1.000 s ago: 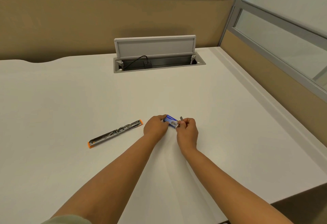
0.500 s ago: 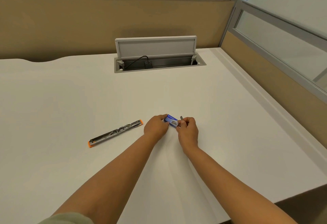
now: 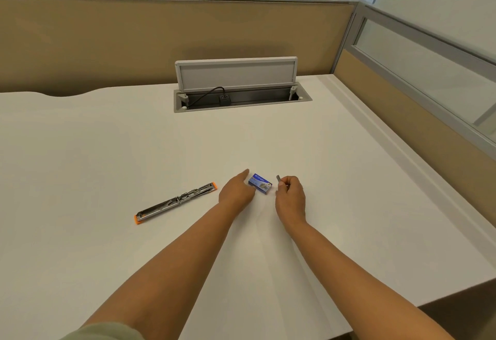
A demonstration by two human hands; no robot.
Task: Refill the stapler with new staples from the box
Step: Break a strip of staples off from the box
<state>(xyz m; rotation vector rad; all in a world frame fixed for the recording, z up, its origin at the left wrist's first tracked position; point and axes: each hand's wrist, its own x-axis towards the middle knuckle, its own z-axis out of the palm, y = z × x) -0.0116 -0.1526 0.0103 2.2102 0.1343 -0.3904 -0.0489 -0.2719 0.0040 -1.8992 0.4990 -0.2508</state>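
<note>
A small blue staple box [image 3: 259, 184] lies on the white desk [image 3: 107, 151] between my two hands. My left hand [image 3: 235, 191] sits just left of the box with fingers relaxed and straight, holding nothing. My right hand [image 3: 290, 197] is just right of the box and pinches a short grey strip of staples [image 3: 278, 178] between thumb and fingers. The stapler [image 3: 175, 202], silver with orange ends, lies opened out flat on the desk to the left of my left hand.
An open cable tray [image 3: 241, 98] with a raised lid and a plugged-in cable is set into the desk at the back. Beige partition walls [image 3: 107, 39] stand behind and along the right. The desk's front edge runs at lower right.
Both hands have let go of the box and moved apart; the box now lies free on the desk. My right hand has drawn away to the right with the staple strip.
</note>
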